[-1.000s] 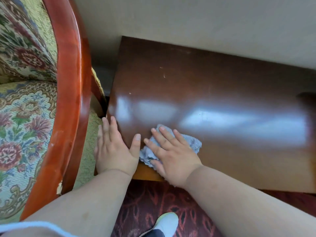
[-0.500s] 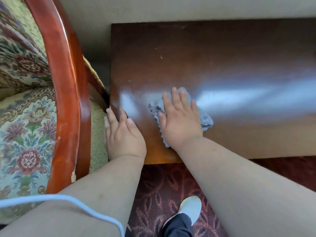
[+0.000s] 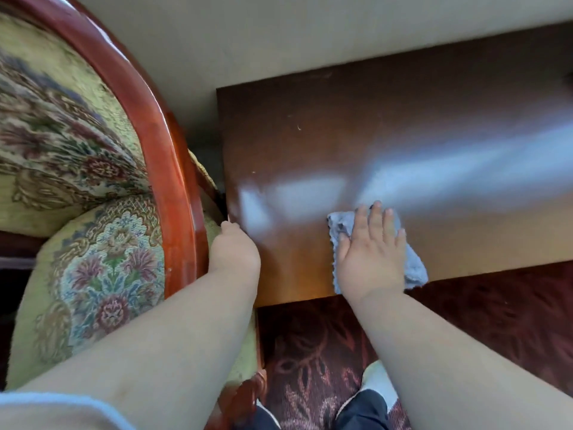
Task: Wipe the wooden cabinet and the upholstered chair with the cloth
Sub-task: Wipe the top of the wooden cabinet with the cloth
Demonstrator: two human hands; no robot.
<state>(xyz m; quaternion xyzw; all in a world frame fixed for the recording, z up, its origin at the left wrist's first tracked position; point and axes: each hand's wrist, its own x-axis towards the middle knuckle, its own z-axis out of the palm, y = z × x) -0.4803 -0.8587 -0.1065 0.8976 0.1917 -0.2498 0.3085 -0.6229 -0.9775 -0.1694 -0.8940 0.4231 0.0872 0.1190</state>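
The dark glossy top of the wooden cabinet (image 3: 387,144) fills the right half of the view. My right hand (image 3: 370,254) lies flat, fingers spread, pressing a grey-blue cloth (image 3: 414,270) onto the cabinet top near its front edge. My left hand (image 3: 234,248) rests at the cabinet's left front corner with its fingers curled over the side edge, out of sight. Left of the cabinet stands the upholstered chair (image 3: 102,265), with floral fabric and a curved red wooden frame (image 3: 173,169).
A plain beige wall (image 3: 279,35) runs behind the cabinet. A dark red patterned carpet (image 3: 310,352) lies below the front edge, with my white shoe (image 3: 376,380) on it. A narrow gap separates chair and cabinet.
My right hand has slid the cloth to the right and toward the front edge. My left hand has curled its fingers over the cabinet's left side. The view has tilted.
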